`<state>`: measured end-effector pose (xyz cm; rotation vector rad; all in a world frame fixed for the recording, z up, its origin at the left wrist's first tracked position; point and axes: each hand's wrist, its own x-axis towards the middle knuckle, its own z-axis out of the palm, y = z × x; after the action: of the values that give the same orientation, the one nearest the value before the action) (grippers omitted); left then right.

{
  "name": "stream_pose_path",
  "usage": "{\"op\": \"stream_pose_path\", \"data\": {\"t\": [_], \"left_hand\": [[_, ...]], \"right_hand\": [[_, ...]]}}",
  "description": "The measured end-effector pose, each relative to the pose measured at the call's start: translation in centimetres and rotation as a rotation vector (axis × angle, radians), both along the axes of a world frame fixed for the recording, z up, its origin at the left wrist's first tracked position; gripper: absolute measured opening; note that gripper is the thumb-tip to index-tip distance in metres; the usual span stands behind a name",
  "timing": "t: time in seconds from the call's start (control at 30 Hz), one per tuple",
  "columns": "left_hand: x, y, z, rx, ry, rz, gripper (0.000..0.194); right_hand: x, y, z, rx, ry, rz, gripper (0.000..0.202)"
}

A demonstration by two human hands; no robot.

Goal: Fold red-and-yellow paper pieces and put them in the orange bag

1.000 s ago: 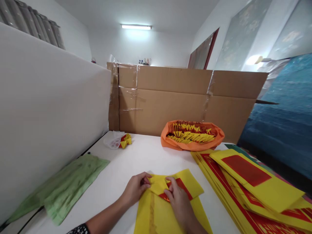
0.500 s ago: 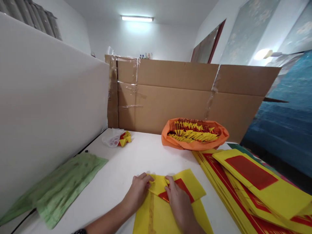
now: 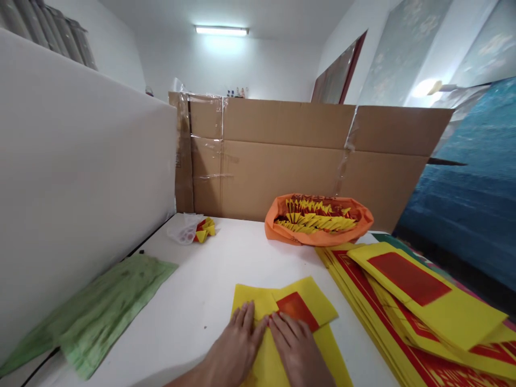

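A yellow paper sheet (image 3: 316, 301) with a red patch lies on the white table near its front edge, its upper part folded over at an angle. My left hand (image 3: 237, 341) rests on the left part of the paper, palm down with fingers stretched out. Beside it, my right hand (image 3: 296, 344) presses flat on the paper just below the red patch. The thumb of my left hand is close to the fingertips of my right. Both hands are open, and part of the paper is hidden under them.
Stacked yellow and red papers (image 3: 419, 301) lie at the right. Behind them stands an orange bag (image 3: 278, 234) of folded papers, before a cardboard wall (image 3: 282, 166). A green cloth (image 3: 116, 295) lies left; a clear plastic bag (image 3: 183, 230) with a folded yellow-red piece (image 3: 206, 230) sits farther back.
Both hands have gone from pinching the paper's upper edge to lying flat lower on it, closer together. The upper left part of the paper now lies flatter and shows more.
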<state>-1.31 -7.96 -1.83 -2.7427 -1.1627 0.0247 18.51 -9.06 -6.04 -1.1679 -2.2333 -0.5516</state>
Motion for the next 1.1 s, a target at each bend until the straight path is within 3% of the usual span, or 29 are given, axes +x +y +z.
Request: {"op": "stream_pose_path", "data": {"t": [0.17, 0.3, 0.43, 0.57, 0.67, 0.77, 0.83, 0.9, 0.97, 1.1], "left_hand": [[1.0, -0.9, 2.0, -0.196, -0.003, 0.11, 0.067], [1.9, 0.7, 4.0, -0.184, -0.088, -0.046, 0.047], [2.5, 2.7, 4.6, -0.186, -0.176, -0.301, 0.02], [2.4, 3.3, 4.1, -0.181, -0.274, -0.252, 0.029], [2.1, 3.3, 3.3, -0.17, -0.32, -0.211, 0.045], [2.0, 3.7, 2.8, -0.13, -0.339, -0.185, 0.051], [1.9, 4.1, 2.8, -0.107, -0.355, -0.127, 0.035], [1.8, 4.3, 3.2, -0.071, -0.378, -0.065, 0.021], [1.5, 4.0, 3.9, -0.013, -0.413, -0.091, 0.023], [0.4, 2.7, 5.3, 0.018, -0.456, -0.447, 0.038]], "right_hand": [[4.2, -2.3, -3.4, 0.039, -0.094, 0.046, 0.047], [4.9, -3.5, -3.6, -0.086, 0.008, 0.029, 0.049], [3.4, -4.6, -0.8, -0.419, 0.253, -0.08, 0.037], [3.3, -4.3, 4.4, -0.77, 0.555, -0.133, 0.026], [3.8, -3.5, 7.3, -0.891, 0.774, -0.145, 0.024], [3.4, -2.8, 7.2, -1.102, 0.969, -0.079, 0.038], [2.6, -2.3, 5.9, -1.278, 1.104, 0.039, 0.065], [1.6, -1.7, 4.7, -1.28, 1.235, 0.14, 0.086], [0.8, -0.9, 4.4, -1.157, 1.354, 0.187, 0.085], [0.9, 1.1, 7.3, -1.006, 1.39, 0.199, 0.051]]}}
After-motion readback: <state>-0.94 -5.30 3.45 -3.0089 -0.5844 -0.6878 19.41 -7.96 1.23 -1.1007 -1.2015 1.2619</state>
